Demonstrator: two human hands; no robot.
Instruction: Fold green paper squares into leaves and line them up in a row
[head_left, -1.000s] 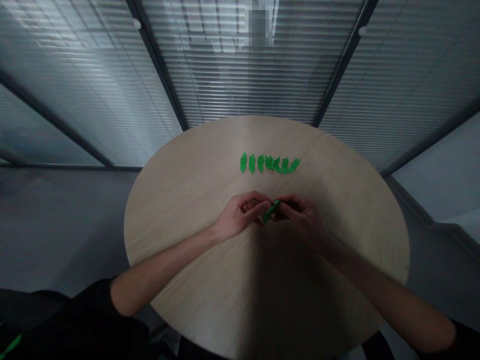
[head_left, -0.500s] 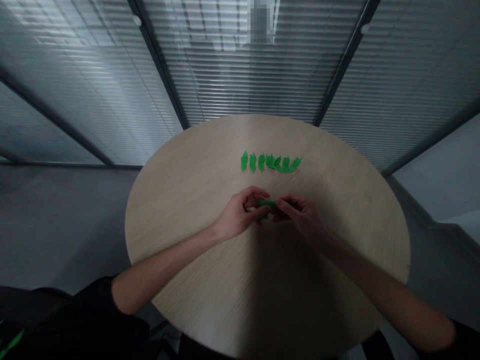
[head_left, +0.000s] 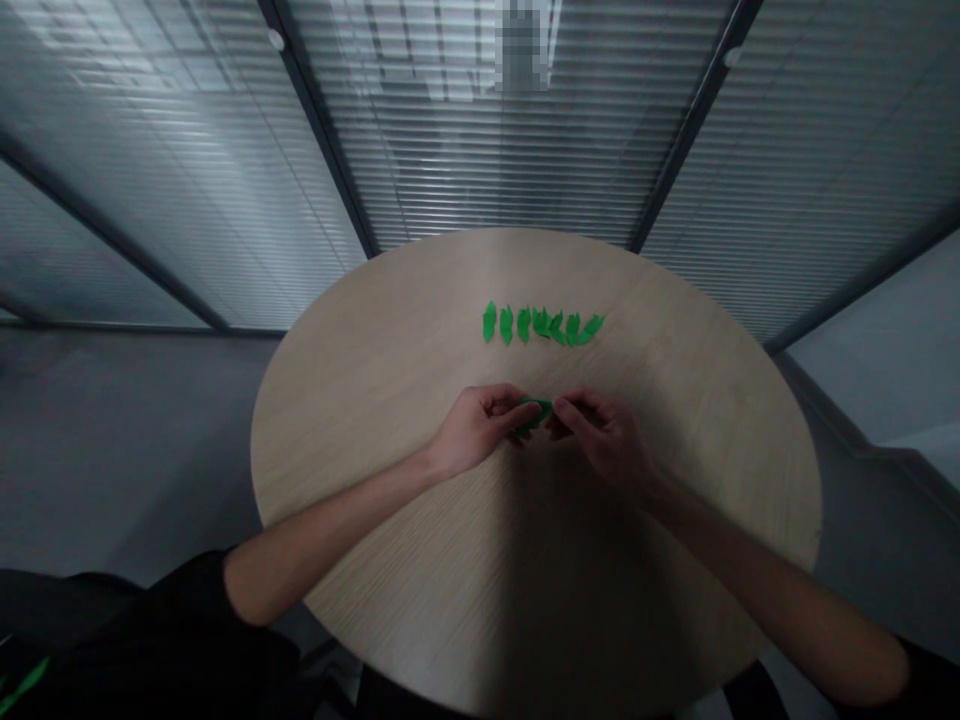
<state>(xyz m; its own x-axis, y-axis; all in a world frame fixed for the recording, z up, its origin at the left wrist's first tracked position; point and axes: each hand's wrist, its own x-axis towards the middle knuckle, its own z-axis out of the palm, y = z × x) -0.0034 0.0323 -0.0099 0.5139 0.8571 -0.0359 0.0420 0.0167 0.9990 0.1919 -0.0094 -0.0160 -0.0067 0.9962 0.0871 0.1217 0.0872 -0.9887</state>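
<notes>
Between my two hands, above the middle of the table, is a small bright green leaf-like piece (head_left: 535,411). My left hand (head_left: 474,428) pinches its left part with the thumb over it. The fingertips of my right hand (head_left: 611,438) close on its right end. Fingers cover much of the piece, so its full shape is hidden. Just beyond my hands, a row of several green leaf-shaped pieces (head_left: 523,324) lies on the wood. Those at the left stand apart from one another; those at the right lie close together, some tilted.
The round light-wood table (head_left: 360,380) fills the middle of the view. Behind it rise glass panels with blinds (head_left: 495,170) and dark frames. Grey floor (head_left: 150,430) shows at the left. A dark object with a green strip (head_left: 26,685) is at the lower left.
My left fingers have folded down closer around the green piece, and it has turned so more of its flat side shows. My right hand and the row are practically unchanged.
</notes>
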